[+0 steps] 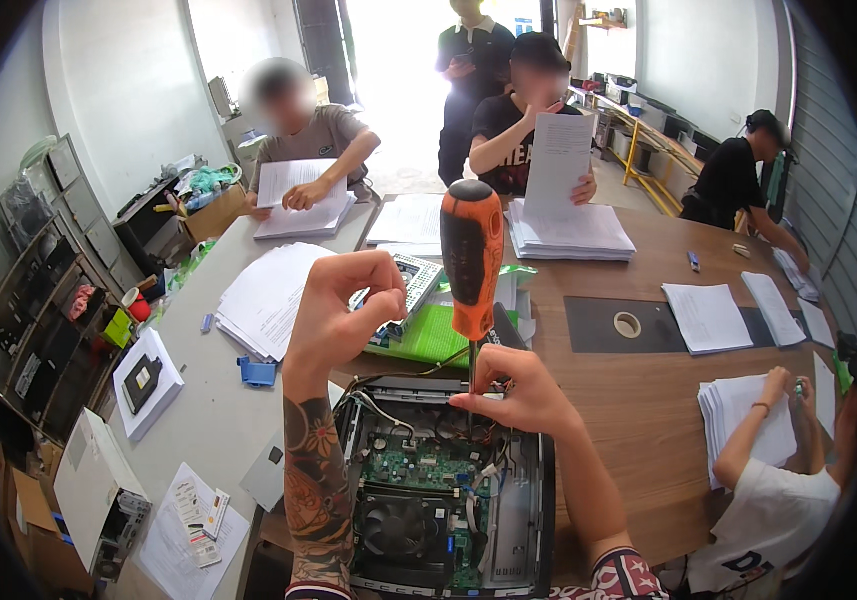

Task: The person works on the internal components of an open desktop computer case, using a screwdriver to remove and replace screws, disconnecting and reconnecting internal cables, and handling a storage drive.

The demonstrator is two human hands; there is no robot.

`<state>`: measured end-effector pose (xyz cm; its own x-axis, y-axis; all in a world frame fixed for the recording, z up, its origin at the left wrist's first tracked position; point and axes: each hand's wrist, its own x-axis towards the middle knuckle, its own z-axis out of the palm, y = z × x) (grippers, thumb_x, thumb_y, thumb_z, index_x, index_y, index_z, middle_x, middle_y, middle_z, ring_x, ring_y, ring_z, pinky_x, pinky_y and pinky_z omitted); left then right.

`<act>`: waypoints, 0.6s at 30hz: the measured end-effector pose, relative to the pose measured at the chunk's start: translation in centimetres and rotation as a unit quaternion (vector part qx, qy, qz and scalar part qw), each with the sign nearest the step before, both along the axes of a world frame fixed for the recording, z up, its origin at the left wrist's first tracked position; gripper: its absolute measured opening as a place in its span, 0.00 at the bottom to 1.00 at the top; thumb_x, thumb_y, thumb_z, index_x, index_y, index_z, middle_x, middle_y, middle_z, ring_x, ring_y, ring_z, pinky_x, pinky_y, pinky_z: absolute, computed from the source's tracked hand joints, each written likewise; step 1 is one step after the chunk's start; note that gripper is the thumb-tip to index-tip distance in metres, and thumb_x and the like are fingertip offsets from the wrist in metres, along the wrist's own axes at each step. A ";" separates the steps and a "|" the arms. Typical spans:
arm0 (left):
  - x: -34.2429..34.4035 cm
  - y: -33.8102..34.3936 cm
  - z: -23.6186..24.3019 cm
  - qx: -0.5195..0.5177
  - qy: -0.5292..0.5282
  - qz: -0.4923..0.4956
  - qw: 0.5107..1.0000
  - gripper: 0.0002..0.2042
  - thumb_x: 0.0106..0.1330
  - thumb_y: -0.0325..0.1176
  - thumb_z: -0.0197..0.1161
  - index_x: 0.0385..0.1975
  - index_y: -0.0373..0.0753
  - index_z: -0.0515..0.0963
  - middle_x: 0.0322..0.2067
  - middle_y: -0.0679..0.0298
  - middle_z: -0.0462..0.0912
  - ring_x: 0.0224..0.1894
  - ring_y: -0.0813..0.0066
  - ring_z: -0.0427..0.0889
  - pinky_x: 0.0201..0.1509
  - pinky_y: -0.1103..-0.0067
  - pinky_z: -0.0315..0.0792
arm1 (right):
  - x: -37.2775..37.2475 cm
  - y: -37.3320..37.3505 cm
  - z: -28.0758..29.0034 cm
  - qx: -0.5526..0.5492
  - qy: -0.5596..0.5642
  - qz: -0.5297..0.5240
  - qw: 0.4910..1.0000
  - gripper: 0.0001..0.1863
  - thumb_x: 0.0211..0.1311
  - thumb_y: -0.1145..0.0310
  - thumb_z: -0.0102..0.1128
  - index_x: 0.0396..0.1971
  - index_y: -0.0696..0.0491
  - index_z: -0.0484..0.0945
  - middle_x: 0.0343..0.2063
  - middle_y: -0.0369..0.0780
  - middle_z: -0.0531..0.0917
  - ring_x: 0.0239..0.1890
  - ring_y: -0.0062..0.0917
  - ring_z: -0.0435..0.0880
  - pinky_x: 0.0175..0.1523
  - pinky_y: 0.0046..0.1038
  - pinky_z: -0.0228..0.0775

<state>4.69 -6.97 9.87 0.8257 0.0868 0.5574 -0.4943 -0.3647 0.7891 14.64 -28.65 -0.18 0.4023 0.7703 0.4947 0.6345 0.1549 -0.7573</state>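
Observation:
An opened desktop computer case point(539, 480) lies in front of me, showing a green motherboard point(399, 462), a black cooling fan point(395, 528) and loose cables. An orange and black screwdriver point(475, 262) stands upright over the far part of the case. My right hand point(524, 392) pinches its metal shaft between thumb and fingers; the tip is lost among the cables. My left hand point(349, 312) is raised left of the screwdriver, fingers curled to the thumb. Whatever it may hold is too small or hidden.
Behind the case lie a green box point(429, 335) and a metal drive-like unit point(411, 290). Paper stacks point(267, 295) cover parts of the table. At the left are a blue plastic piece point(258, 372) and a slim white computer case point(99, 490). Several people sit or stand around.

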 end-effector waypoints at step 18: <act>-0.4 -1.1 0.4 0.041 -0.021 0.010 0.999 0.05 0.50 0.24 0.55 0.22 0.28 0.74 0.22 0.63 0.80 0.29 0.79 0.79 0.41 0.79 0.75 | 0.5 -0.7 0.3 -0.006 0.011 0.056 0.998 0.02 0.62 0.77 0.65 0.33 0.59 0.82 0.35 0.39 0.84 0.36 0.24 0.83 0.39 0.25 0.74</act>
